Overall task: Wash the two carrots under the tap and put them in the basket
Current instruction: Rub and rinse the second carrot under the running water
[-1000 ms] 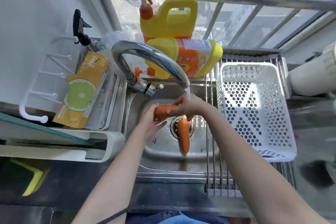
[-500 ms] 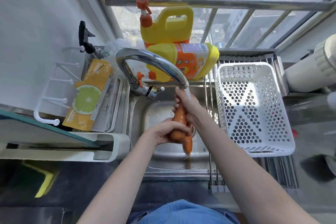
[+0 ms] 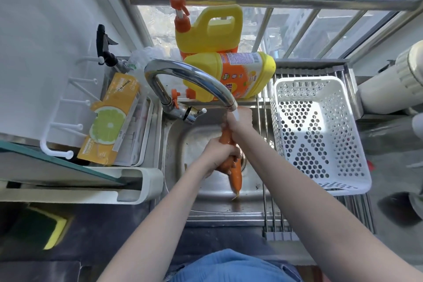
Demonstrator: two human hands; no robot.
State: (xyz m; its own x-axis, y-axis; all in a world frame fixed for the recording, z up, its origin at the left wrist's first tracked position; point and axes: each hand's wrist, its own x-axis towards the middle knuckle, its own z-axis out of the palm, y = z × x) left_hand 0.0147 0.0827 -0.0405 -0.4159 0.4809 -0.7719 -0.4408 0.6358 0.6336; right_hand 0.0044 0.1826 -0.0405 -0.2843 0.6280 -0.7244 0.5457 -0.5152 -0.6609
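One orange carrot (image 3: 226,137) stands nearly upright over the steel sink (image 3: 206,194), under the chrome tap (image 3: 190,75), where water runs from the spout. My right hand (image 3: 239,121) grips its upper end right below the spout. My left hand (image 3: 217,154) is wrapped round its lower part. A second carrot (image 3: 236,177) lies in the sink bottom by the drain, its tip pointing toward me. The white perforated basket (image 3: 357,167) sits empty on the drying rack to the right of the sink.
Two yellow detergent jugs (image 3: 219,36) stand and lie behind the tap on the window sill. A lemon-print packet (image 3: 112,119) and a black spray bottle (image 3: 104,46) sit left of the sink. A yellow-green sponge (image 3: 53,229) lies at lower left. A white cylinder (image 3: 389,84) stands at far right.
The carrot in my hands turned from lying crosswise to standing nearly upright under the spout. My left hand slid down to its lower part. The other carrot stayed in the sink.
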